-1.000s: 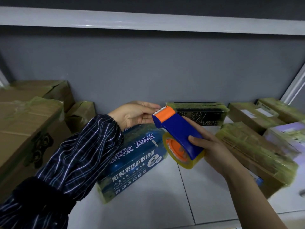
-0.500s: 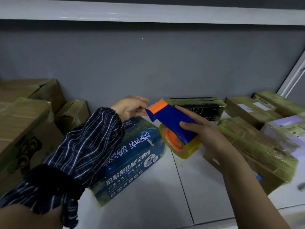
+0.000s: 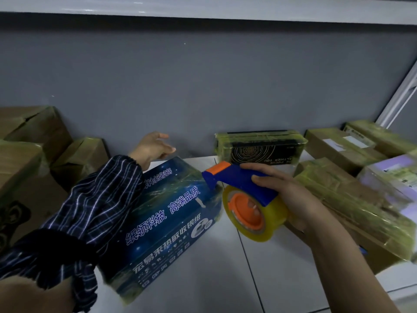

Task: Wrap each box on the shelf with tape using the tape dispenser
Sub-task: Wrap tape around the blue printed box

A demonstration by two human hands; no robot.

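Note:
A blue box with white Chinese print (image 3: 167, 220) lies at an angle on the white shelf (image 3: 203, 285), with shiny tape across its top. My right hand (image 3: 291, 197) grips the blue and orange tape dispenser (image 3: 243, 188), whose yellowish tape roll (image 3: 255, 213) hangs just right of the box. The dispenser's orange nose is at the box's upper right corner. My left hand (image 3: 153, 147) hovers behind the box's far end with fingers loosely spread, holding nothing. Its plaid sleeve covers the box's left side.
Taped brown cartons (image 3: 27, 168) stack at the left. A taped black box (image 3: 259, 147) stands against the grey back wall. More taped boxes (image 3: 352, 199) crowd the right side. A shelf board (image 3: 203, 7) runs overhead.
My left hand let go of the dispenser's nose and moved left and back behind the blue box. The dispenser came down to the box's right corner.

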